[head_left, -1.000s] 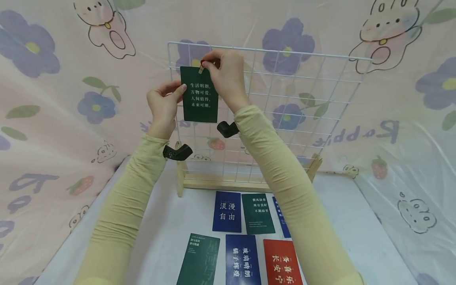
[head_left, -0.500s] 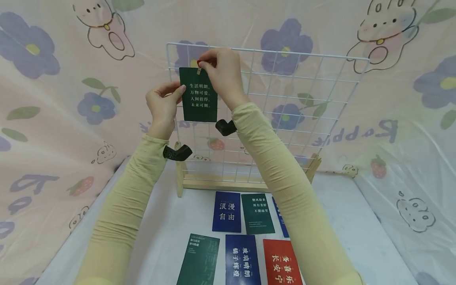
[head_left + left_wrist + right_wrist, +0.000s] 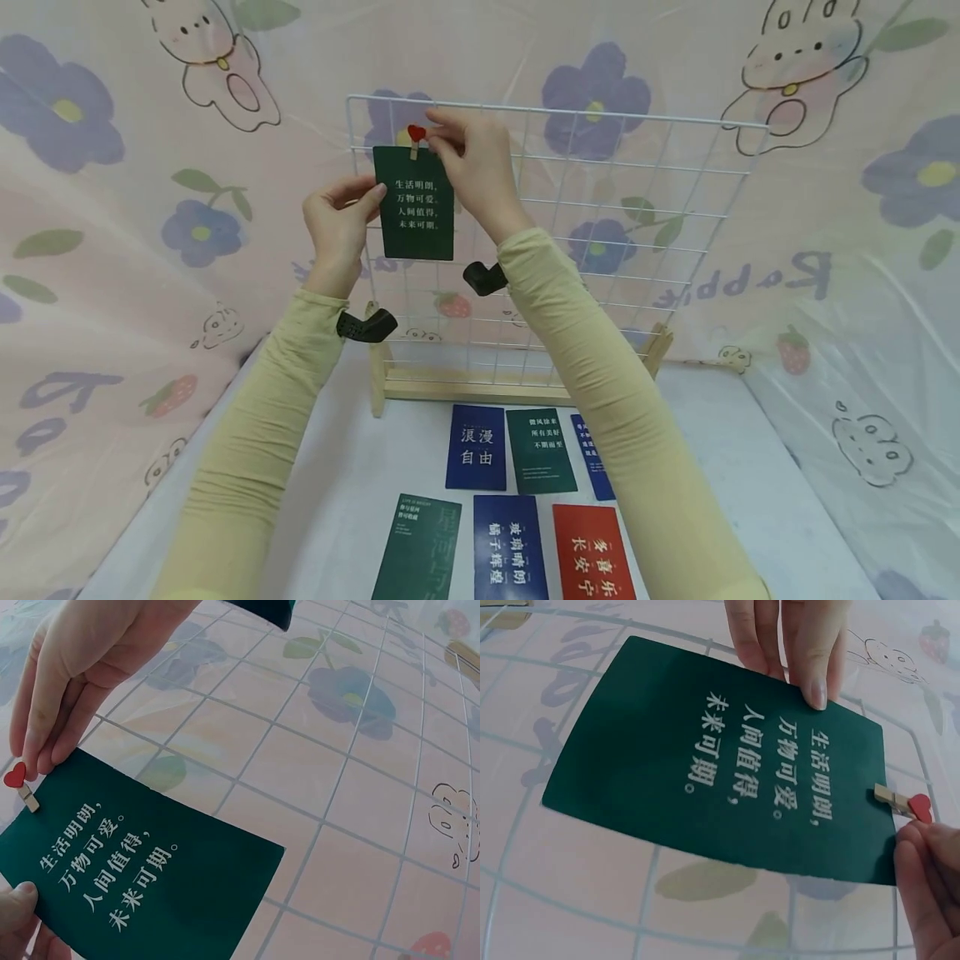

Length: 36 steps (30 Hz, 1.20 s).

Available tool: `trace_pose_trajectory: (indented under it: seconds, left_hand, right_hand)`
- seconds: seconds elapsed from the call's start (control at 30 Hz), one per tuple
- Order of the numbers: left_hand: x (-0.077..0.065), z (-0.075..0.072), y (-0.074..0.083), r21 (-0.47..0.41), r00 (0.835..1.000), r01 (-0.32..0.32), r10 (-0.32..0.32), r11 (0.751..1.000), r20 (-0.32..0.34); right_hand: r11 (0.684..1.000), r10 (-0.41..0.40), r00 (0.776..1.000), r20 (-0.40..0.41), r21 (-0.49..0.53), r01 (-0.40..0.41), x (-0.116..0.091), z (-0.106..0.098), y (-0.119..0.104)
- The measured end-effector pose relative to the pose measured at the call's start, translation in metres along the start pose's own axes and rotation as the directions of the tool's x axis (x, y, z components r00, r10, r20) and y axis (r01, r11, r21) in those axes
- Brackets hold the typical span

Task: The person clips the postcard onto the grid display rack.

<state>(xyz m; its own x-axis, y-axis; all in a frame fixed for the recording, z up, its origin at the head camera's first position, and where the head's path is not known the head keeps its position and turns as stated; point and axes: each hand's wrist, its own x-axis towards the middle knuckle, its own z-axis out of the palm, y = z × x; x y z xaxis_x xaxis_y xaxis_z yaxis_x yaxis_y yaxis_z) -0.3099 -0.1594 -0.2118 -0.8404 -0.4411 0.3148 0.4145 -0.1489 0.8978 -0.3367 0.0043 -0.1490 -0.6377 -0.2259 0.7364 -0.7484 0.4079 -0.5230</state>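
Note:
A dark green card (image 3: 415, 237) with white Chinese characters stands upright against the upper left of a white wire grid (image 3: 615, 200). A small wooden clothespin (image 3: 885, 794) with a red heart (image 3: 416, 133) bites its top edge. My left hand (image 3: 336, 229) pinches the card's left edge, its thumb in front and fingers behind. Beside the heart is my right hand (image 3: 480, 167), fingers loosely bent and nothing pinched between them. In the left wrist view its fingertips (image 3: 45, 750) lie close to the clothespin; whether they touch it I cannot tell.
The grid stands in a wooden base (image 3: 472, 390) on a white table (image 3: 337, 500). In front lie blue cards (image 3: 476, 471), green cards (image 3: 542, 458) and a red card (image 3: 592, 542). My right sleeve (image 3: 622, 392) covers part of the rightmost ones. A printed curtain (image 3: 150, 208) hangs behind.
My right hand has let go of the clothespin and shifted slightly right, so the red heart now shows fully. The left hand keeps its pinch on the card.

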Motion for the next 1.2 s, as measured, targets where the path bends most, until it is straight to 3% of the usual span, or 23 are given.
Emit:
trace_pose_trajectory:
  seconds: [0.23,0.53,0.97,1.2]
  left_hand:
    - [-0.002,-0.002,0.002,0.014,1.000,-0.024,0.024,1.000,0.014]
    - [-0.003,-0.001,0.001,0.024,0.999,-0.031,0.031,0.999,0.016]
    - [-0.002,-0.003,0.000,-0.030,0.999,-0.035,0.035,0.999,-0.003]
    - [-0.004,-0.006,-0.002,-0.093,0.998,-0.060,0.060,0.994,0.003]
  right_hand:
    - [0.989,0.007,1.000,0.007,0.147,-0.008,-0.004,-0.003,0.003]
    - [0.953,0.084,0.994,0.070,0.285,-0.100,-0.012,-0.010,0.007]
    - [0.925,0.135,0.985,0.111,0.343,-0.165,-0.040,-0.033,-0.002]
    - [0.912,0.144,0.982,0.123,0.368,-0.180,-0.050,-0.040,0.009]
